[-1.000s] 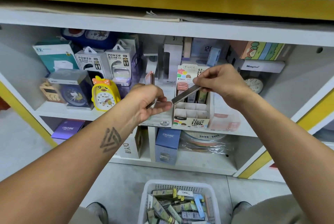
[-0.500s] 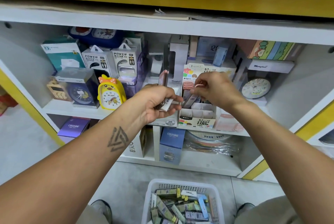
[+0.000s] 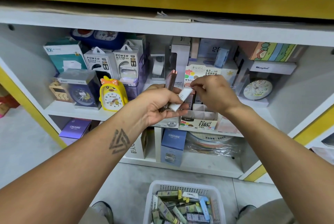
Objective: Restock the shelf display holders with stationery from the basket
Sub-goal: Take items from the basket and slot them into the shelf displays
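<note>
My left hand (image 3: 159, 108) is closed around a small bundle of slim lead cases (image 3: 171, 82); pinkish-brown ones stick up from the fist, and a white case (image 3: 181, 99) slants out on the right. The thumb and forefinger of my right hand (image 3: 215, 95) pinch the upper end of that white case. Just behind and below both hands, a cardboard display holder (image 3: 198, 123) with divided compartments stands on the middle shelf, with several cases upright in its back rows. The white plastic basket (image 3: 184, 185) on the floor between my feet holds several boxed stationery items.
The shelf (image 3: 75, 110) also carries a yellow duck alarm clock (image 3: 112, 95), power bank boxes (image 3: 112, 60), a boxed blue clock (image 3: 81, 88) and a round clock (image 3: 257, 89) on the right. Purple and blue boxes stand on the lower shelf (image 3: 207, 165). A yellow-edged shelf board overhangs above.
My right hand lowered a dark case into the display holder, then came back to the bundle in my left hand and pinched the white case. The left hand barely moved.
</note>
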### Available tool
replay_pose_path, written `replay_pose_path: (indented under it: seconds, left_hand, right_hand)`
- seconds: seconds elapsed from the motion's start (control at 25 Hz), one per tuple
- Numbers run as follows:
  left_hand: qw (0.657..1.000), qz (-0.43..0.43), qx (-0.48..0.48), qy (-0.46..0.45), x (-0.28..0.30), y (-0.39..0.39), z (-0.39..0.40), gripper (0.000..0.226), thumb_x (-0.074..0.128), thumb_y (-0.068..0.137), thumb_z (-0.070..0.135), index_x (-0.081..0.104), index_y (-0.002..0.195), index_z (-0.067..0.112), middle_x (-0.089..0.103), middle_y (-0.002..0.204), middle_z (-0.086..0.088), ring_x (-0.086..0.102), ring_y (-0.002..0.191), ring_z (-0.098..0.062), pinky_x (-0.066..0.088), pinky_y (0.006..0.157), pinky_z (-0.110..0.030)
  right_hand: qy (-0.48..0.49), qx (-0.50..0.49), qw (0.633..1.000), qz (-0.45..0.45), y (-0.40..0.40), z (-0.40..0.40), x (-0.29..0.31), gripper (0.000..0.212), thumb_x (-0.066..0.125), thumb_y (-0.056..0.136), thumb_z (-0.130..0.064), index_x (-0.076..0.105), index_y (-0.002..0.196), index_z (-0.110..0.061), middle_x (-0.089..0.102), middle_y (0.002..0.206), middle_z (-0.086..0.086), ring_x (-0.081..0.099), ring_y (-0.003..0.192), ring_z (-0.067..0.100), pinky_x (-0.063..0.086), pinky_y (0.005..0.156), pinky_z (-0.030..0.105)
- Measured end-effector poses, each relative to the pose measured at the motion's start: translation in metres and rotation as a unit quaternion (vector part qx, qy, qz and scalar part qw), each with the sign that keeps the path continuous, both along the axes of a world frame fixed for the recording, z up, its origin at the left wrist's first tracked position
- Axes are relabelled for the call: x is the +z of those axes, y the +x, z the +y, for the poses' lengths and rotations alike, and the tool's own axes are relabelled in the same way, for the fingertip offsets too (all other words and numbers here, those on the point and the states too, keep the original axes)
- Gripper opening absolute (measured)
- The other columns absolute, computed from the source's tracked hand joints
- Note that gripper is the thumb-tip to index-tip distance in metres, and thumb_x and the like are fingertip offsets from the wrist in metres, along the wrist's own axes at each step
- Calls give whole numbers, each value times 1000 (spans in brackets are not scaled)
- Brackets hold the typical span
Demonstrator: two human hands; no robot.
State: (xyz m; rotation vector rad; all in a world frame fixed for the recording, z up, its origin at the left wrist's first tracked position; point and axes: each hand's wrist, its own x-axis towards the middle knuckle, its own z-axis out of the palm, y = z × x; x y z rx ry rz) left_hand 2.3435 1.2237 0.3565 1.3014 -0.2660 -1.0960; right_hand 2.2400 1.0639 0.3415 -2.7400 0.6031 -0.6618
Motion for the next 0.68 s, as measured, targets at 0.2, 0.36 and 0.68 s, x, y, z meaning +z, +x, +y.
replay_pose_path:
  seconds: [0.2,0.36,0.68]
  left_hand:
    - [999,-34,5,-2,0,-4,-1,38,63,78,-21,59,109,1,73,81,-24,74,74,-35,62,64,-46]
    - [999,-24,40,3,2,6,2,27,62,83,-15,60,105,0,73,86,-23,75,77,-36,61,61,-47]
    - [990,-94,79,73,1,34,19,21,75,85,11,56,76,13,50,57,-1,41,34,-7,30,36,-13]
  right_hand:
    - [450,70,886,-87,-5,17,16,14,71,93,-14,73,103,-5,71,70,10,62,54,14,50,51,23]
    - [456,74,881,-100,-9,17,19,12,71,88,2,72,99,5,70,75,20,62,55,18,53,53,20]
    - [422,73,902,-60,-5,18,20,17,79,82,-2,74,99,-1,76,81,17,75,73,20,61,75,27]
